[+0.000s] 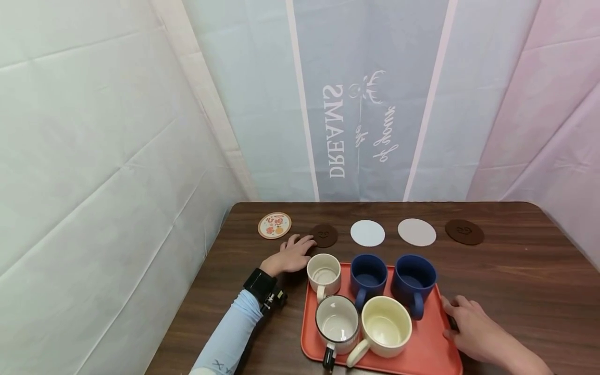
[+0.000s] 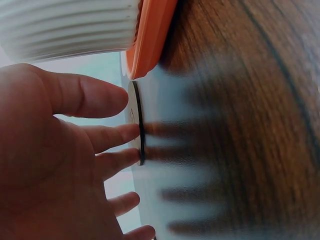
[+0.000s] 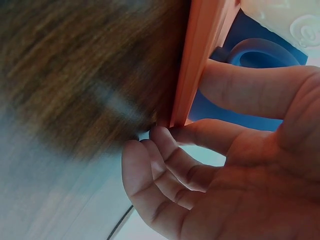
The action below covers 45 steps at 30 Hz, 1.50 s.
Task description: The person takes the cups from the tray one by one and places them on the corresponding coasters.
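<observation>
My left hand [image 1: 294, 254] reaches out over the wooden table with its fingers spread and fairly straight. Its fingertips come right up to the edge of a dark brown coaster [image 1: 326, 237] with a smiling face. Beside that hand, a cream ribbed mug [image 2: 75, 27] stands in the orange-red tray's near-left area. At the tray's right side, my right hand [image 1: 473, 327] grips the rim of the tray [image 3: 192, 60], thumb over the top and fingers curled at the outer side. The tray also bears two blue mugs [image 1: 369, 276], a black-rimmed white mug [image 1: 337, 325] and a pale yellow mug [image 1: 386, 328].
Along the back of the table lie a printed round coaster [image 1: 274, 225], a white coaster [image 1: 367, 233], a greyish-white coaster [image 1: 416, 232] and another brown smiling coaster [image 1: 464, 232]. Fabric curtains [image 1: 370, 104] hang behind the table and along both sides.
</observation>
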Tool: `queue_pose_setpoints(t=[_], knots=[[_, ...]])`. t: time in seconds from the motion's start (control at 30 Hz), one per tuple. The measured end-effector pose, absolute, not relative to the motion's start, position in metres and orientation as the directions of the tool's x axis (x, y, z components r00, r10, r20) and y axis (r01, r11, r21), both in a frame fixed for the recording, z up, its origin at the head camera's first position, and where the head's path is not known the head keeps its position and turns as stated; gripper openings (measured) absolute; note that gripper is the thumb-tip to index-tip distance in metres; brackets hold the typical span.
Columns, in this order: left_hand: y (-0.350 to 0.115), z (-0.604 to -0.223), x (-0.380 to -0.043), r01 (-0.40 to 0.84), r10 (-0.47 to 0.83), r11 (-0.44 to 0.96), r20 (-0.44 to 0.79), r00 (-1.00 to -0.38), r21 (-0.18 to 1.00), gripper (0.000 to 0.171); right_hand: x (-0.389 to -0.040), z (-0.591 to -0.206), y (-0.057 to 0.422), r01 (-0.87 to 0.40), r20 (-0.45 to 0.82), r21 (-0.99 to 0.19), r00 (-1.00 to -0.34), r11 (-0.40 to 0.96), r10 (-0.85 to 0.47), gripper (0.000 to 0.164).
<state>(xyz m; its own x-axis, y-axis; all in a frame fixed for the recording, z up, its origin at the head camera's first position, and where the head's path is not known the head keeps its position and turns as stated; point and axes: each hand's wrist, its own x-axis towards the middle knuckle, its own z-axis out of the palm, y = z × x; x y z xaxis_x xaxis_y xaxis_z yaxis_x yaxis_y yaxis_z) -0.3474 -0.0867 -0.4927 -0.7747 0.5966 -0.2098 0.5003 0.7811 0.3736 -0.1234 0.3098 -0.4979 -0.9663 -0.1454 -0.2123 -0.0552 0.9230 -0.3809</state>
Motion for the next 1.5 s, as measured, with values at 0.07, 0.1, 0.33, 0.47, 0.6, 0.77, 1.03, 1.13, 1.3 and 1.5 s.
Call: queue_pose_setpoints(t=[0.07, 0.1, 0.33, 0.47, 0.6, 0.77, 1.03, 1.13, 1.3, 1.5], knots=[[-0.087, -0.494, -0.349, 0.502, 0.598, 0.779, -0.203, -0.775, 0.375, 0.054, -0.124, -0.497, 0.309, -0.047, -0.22, -0.381, -0.965, 0.923, -0.141, 0.067], [-0.086, -0.494, -0.349, 0.503, 0.598, 0.78, -0.206, -0.775, 0.372, 0.055, -0.124, -0.497, 0.309, -0.045, -0.222, -0.38, -0.965, 0.924, -0.138, 0.067], [-0.087, -0.49, -0.35, 0.503, 0.6, 0.78, -0.22, -0.769, 0.372, 0.054, -0.123, -0.495, 0.307, -0.032, -0.235, -0.38, -0.963, 0.925, -0.13, 0.067], [-0.087, -0.487, -0.349, 0.501, 0.599, 0.782, -0.23, -0.767, 0.37, 0.054, -0.123, -0.493, 0.305, -0.03, -0.236, -0.38, -0.963, 0.925, -0.128, 0.066], [-0.086, -0.49, -0.351, 0.501, 0.597, 0.787, -0.238, -0.766, 0.361, 0.055, -0.122, -0.493, 0.305, -0.044, -0.222, -0.369, -0.966, 0.928, -0.135, 0.065], [-0.087, -0.491, -0.351, 0.508, 0.591, 0.797, -0.244, -0.769, 0.328, 0.058, -0.122, -0.494, 0.305, -0.05, -0.219, -0.363, -0.966, 0.931, -0.137, 0.063], [-0.105, -0.479, -0.354, 0.506, 0.586, 0.789, -0.178, -0.791, 0.349, 0.062, -0.123, -0.494, 0.306, -0.043, -0.23, -0.369, -0.964, 0.928, -0.136, 0.062], [-0.12, -0.477, -0.362, 0.444, 0.51, 0.837, -0.163, -0.845, 0.319, 0.063, -0.123, -0.493, 0.306, -0.05, -0.221, -0.369, -0.965, 0.928, -0.14, 0.063], [-0.142, -0.475, -0.37, 0.328, 0.393, 0.901, -0.213, -0.895, 0.283, 0.062, -0.123, -0.493, 0.306, -0.045, -0.226, -0.367, -0.964, 0.929, -0.136, 0.064], [-0.152, -0.477, -0.372, 0.285, 0.364, 0.914, -0.278, -0.889, 0.289, 0.061, -0.125, -0.495, 0.307, -0.048, -0.226, -0.368, -0.964, 0.929, -0.139, 0.063]])
